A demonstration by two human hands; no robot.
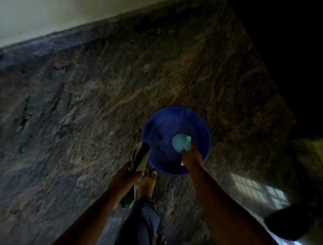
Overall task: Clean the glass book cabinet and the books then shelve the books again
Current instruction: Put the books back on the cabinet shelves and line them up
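Observation:
I look straight down at a dark stone floor. A blue bucket (162, 128) stands on it just ahead of my feet. My right hand (191, 157) reaches into the bucket and grips the handle of a small turquoise mug (179, 142). My left hand (125, 177) is closed around a folded cloth (140, 157), green and white, which sticks up beside the bucket's near left rim. No cabinet or books are in view.
My bare feet (149, 182) and dark trouser leg (140, 228) stand just below the bucket. A pale wall (50, 5) runs along the upper left. A dark object (287, 223) lies at the lower right, by a window reflection on the floor.

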